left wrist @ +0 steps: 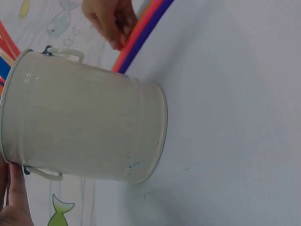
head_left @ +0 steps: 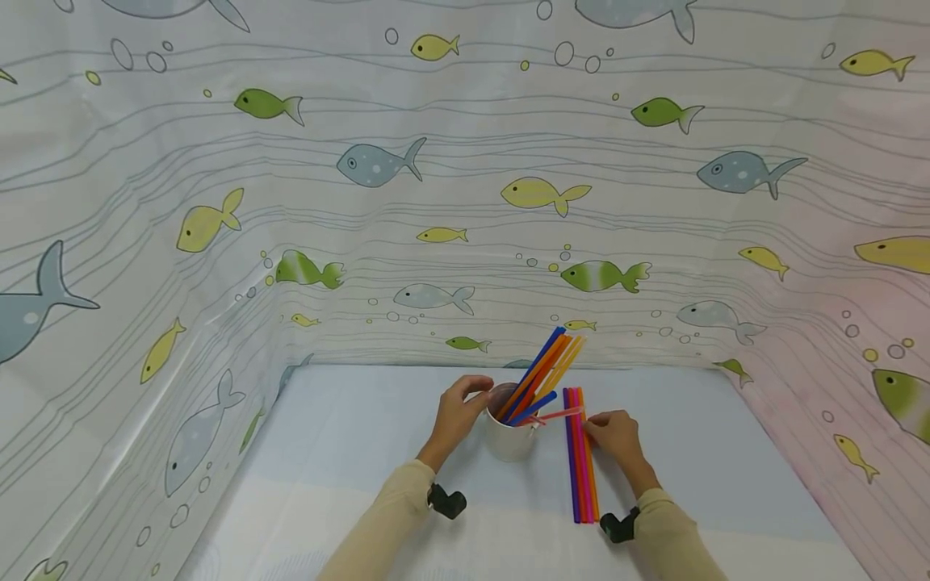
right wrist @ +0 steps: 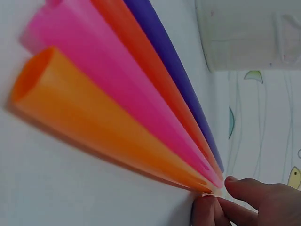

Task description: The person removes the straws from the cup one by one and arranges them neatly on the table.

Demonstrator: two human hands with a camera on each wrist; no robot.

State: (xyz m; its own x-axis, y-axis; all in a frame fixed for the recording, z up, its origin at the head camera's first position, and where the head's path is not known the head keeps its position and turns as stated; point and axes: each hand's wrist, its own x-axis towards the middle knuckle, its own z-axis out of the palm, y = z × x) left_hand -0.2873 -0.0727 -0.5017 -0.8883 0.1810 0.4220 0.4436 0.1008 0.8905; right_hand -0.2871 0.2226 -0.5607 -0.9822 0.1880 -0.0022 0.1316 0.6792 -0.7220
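Note:
A small cream pail with side handles stands upright, holding several straws in blue, orange, red and yellow. My left hand holds the pail at its rim on the left side; in the left wrist view a finger lies against it beside a handle. To the pail's right, a row of straws lies side by side: purple, red-orange, pink and orange. My right hand pinches the orange straw near its far end, with thumb and fingers on either side.
A coral straw leans out of the pail over the row's far end. The white tabletop meets a fish-patterned covering behind and at both sides. Dark wrist cameras sit on both wrists.

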